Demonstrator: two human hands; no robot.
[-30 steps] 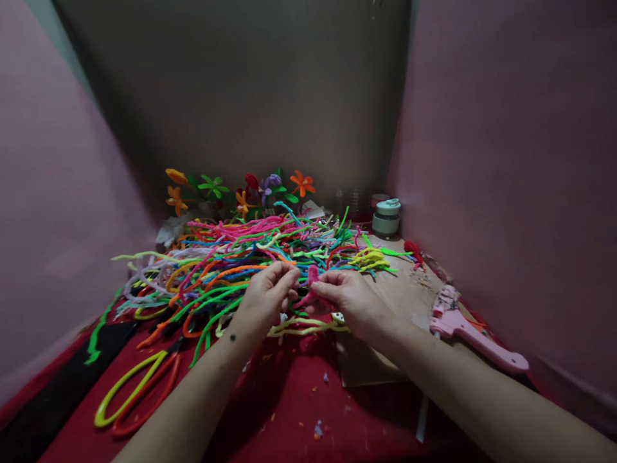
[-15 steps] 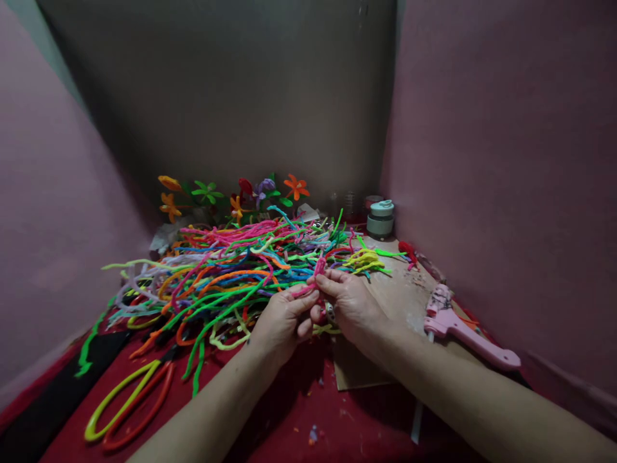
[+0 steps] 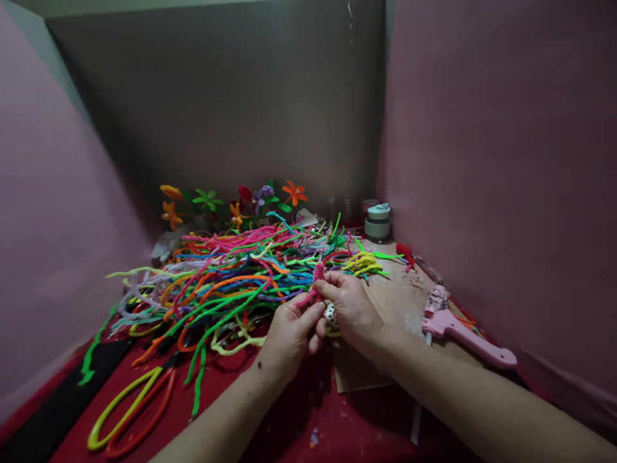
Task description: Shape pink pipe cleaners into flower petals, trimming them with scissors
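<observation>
A short pink pipe cleaner (image 3: 314,283) is pinched between both my hands above the red table. My left hand (image 3: 292,331) is closed, gripping its lower end with thumb and fingers. My right hand (image 3: 351,307) is closed on its upper part, fingertips pinching just below the fuzzy tip. Directly behind the hands lies a big tangled heap of coloured pipe cleaners (image 3: 226,273). A small white dotted object (image 3: 331,315) shows between the two hands.
Finished pipe-cleaner flowers (image 3: 231,199) stand at the back. A pink glue gun (image 3: 463,334) lies on a cardboard sheet (image 3: 395,296) at right, near a small lidded jar (image 3: 376,222). Yellow and orange loops (image 3: 125,408) lie front left. Pink walls close in on both sides.
My left hand moved right and nearer, from the heap to beside my right hand, and took hold of the pink pipe cleaner's lower end. The view shifted slightly.
</observation>
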